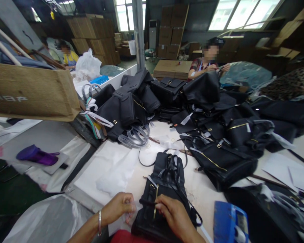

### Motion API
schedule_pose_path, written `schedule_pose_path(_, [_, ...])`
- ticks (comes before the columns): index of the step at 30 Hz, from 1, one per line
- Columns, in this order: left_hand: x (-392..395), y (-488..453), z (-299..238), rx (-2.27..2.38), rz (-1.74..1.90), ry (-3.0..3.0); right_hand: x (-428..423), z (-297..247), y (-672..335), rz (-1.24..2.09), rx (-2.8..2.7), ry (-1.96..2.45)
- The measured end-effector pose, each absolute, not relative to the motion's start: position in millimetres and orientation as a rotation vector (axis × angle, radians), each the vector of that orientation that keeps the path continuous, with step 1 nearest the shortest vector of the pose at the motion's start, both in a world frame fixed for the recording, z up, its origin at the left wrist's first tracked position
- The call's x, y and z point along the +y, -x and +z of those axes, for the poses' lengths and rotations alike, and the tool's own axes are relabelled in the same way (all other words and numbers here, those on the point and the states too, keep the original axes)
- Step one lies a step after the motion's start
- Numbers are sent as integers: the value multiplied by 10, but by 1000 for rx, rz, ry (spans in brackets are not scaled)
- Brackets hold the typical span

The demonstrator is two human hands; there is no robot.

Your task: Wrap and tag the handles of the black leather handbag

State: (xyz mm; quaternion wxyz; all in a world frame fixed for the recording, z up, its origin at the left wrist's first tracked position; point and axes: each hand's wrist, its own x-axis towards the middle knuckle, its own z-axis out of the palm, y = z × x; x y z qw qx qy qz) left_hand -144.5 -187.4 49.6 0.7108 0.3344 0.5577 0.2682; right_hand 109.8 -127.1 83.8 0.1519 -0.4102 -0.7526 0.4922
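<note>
A black backpack (139, 219) with a gold zipper lies on the white table right in front of me, its thin straps (176, 168) bunched on top. My right hand (173, 212) rests over the bag, fingers closed on a short black strap (147, 202) beside the zipper. Left of the bag, my left hand (123, 207) is closed in a pinch on a piece of clear plastic film (137, 205), which reaches toward the strap's end. Whether the film is wrapped around the strap I cannot tell.
Many black bags (202, 87) are heaped across the table's far side. A blue device (229, 221) sits to my right, a purple case (37, 155) to the left. A brown fabric bin (32, 92) juts in at the upper left. Across the table a person (205, 65) works.
</note>
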Motion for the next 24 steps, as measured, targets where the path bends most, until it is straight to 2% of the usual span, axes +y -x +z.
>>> schedule_pose_path(15, [-1916, 1425, 525, 1208, 576, -781, -1299, 878, -1130, 1300, -2447, 1165])
schedule_pose_path(21, [-1938, 1352, 481, 1124, 598, -757, -1217, 951, -1040, 1424, -2544, 1024])
schedule_pose_path(24, [-1948, 1268, 417, 1109, 577, -749, -1245, 956, -869, 1356, -2647, 1054])
